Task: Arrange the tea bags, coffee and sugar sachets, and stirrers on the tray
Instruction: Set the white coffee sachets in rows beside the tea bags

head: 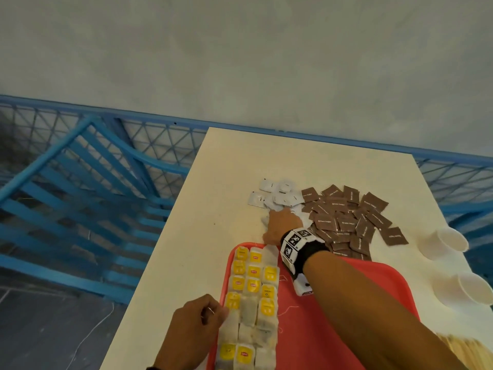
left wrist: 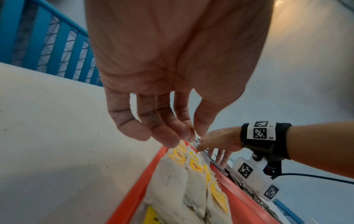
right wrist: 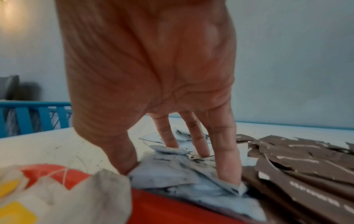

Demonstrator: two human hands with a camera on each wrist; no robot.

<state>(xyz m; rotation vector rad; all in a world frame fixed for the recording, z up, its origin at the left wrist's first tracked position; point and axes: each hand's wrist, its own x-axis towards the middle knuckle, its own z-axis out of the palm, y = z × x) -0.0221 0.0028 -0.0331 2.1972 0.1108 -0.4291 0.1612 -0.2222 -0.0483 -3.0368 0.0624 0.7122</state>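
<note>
A red tray (head: pixel 320 329) lies at the table's near edge. Rows of yellow-tagged tea bags (head: pixel 253 297) fill its left side. My left hand (head: pixel 202 319) hovers at the tray's left rim, its loose fingertips (left wrist: pixel 172 136) touching the tea bags (left wrist: pixel 172 174) and holding nothing. Beyond the tray's far edge, my right hand (head: pixel 282 222) presses down with straight, spread fingers (right wrist: pixel 226 159) on a heap of white sachets (right wrist: pixel 182 178), which also shows in the head view (head: pixel 280 193). A pile of brown sachets (head: pixel 344 217) lies just to the right of it.
Two white paper cups (head: pixel 450 241) (head: pixel 472 289) lie near the table's right edge. Pale wooden sticks (head: pixel 461 351), blurred, show at the bottom right. A blue metal railing (head: pixel 106 182) runs along the left and far sides of the cream table (head: pixel 266 156).
</note>
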